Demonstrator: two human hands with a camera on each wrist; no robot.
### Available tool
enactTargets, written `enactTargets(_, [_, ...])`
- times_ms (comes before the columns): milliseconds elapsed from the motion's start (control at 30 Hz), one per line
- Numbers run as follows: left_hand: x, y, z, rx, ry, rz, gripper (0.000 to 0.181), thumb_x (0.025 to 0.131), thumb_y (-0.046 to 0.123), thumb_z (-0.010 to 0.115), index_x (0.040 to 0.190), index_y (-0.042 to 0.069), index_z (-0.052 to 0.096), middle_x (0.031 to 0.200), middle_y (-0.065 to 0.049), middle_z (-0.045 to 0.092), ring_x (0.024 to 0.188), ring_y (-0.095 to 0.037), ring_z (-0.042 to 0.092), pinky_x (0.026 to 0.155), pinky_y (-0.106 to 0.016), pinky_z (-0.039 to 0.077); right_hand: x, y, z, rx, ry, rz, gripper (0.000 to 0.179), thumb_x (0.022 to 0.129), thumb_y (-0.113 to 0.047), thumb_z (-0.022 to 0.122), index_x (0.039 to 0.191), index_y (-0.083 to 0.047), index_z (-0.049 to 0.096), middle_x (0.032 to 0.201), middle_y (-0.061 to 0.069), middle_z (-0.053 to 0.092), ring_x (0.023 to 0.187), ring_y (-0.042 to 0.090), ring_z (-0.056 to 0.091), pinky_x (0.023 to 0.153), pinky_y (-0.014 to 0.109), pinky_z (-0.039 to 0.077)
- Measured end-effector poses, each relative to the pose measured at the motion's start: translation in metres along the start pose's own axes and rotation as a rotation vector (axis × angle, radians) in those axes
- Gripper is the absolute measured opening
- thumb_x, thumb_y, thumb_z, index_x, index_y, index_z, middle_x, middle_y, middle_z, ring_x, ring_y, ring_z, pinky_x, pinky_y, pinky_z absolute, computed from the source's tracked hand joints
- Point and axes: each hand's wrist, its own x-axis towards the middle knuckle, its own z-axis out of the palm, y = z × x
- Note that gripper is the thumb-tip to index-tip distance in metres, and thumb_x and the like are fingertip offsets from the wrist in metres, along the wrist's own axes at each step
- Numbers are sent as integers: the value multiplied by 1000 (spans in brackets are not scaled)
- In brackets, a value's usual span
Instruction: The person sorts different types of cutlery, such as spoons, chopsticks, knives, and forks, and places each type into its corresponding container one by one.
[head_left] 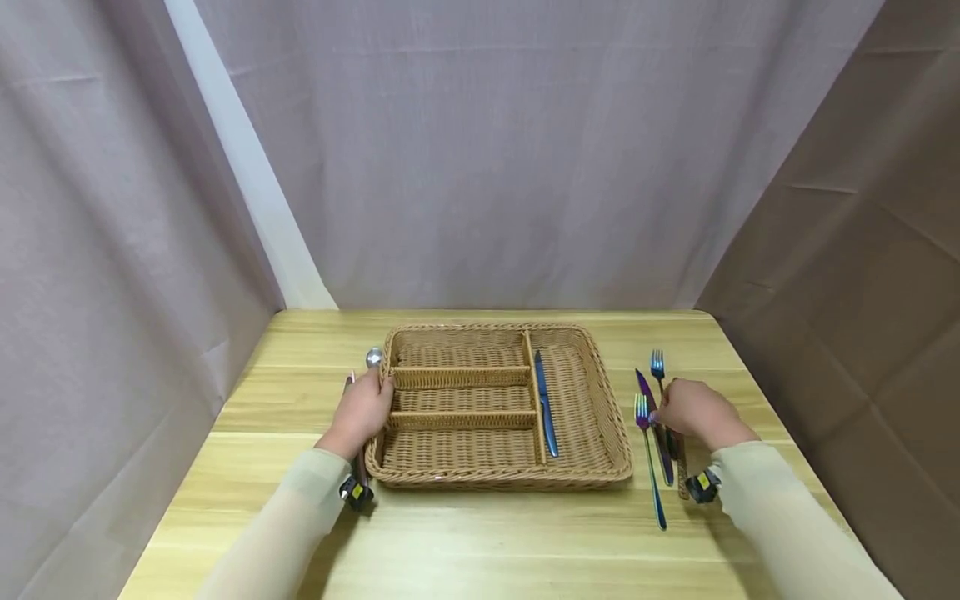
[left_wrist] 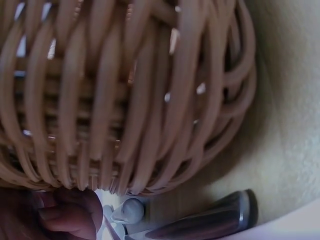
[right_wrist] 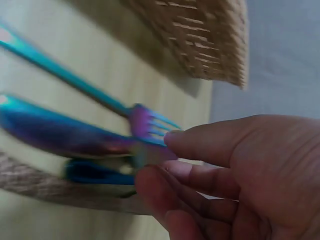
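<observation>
A wicker cutlery tray (head_left: 457, 479) with several compartments stands in the middle of the table. My left hand (head_left: 367, 412) grips its left rim, with the thumb over the edge. One blue knife (head_left: 546, 408) lies in the long right-hand compartment, beside the divider. To the right of the tray, my right hand (head_left: 697, 408) is low over a group of cutlery. Its thumb and fingers are around a purple-blue knife (right_wrist: 60, 130) and the tines of a rainbow fork (right_wrist: 142, 122). Blur hides whether they pinch either piece. A second, blue fork (head_left: 657, 363) lies just beyond the fingers.
A brown textured piece (head_left: 682, 479) is partly hidden under the right wrist. Left of the tray lie a round silver spoon bowl (head_left: 374, 357) and a dark handle with a silver band (left_wrist: 215, 220). Grey curtains (head_left: 487, 167) hang behind the wooden table (head_left: 480, 550).
</observation>
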Motion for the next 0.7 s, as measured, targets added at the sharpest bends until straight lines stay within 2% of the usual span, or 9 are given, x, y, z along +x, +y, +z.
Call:
enactTargets(100, [0,-1,1,-4,10,4,49,119,33,41,137,-8,59,114,-26,71,105,-42,72,97,-61,58,-6,2,10,-10,-10,22,41,102,-26,74,67,-16,58,63,1,57,58,18,54,55,35,43])
enactTargets(267, [0,0,2,-2,18,12,49,119,33,42,138,-8,60,117,-28,71,109,-44,72,99,-62,57,-13,5,21,-19,27,29,38,98,-28,75,65,-16,59,62,1,61,58,20,57,54,36,44])
enactTargets(433, [0,1,2,8,17,8,54,119,35,41,145,-11,56,126,-32,70,117,-48,70,103,-63,55,-15,2,26,-27,41,43,37,96,-29,77,66,-15,61,65,2,61,60,21,59,53,38,45])
enactTargets(700, [-1,-1,1,11,11,4,51,119,33,40,142,-10,58,125,-31,70,119,-48,69,104,-64,54,-17,2,33,-15,51,32,32,94,-24,73,67,-12,62,66,4,62,58,23,59,53,39,46])
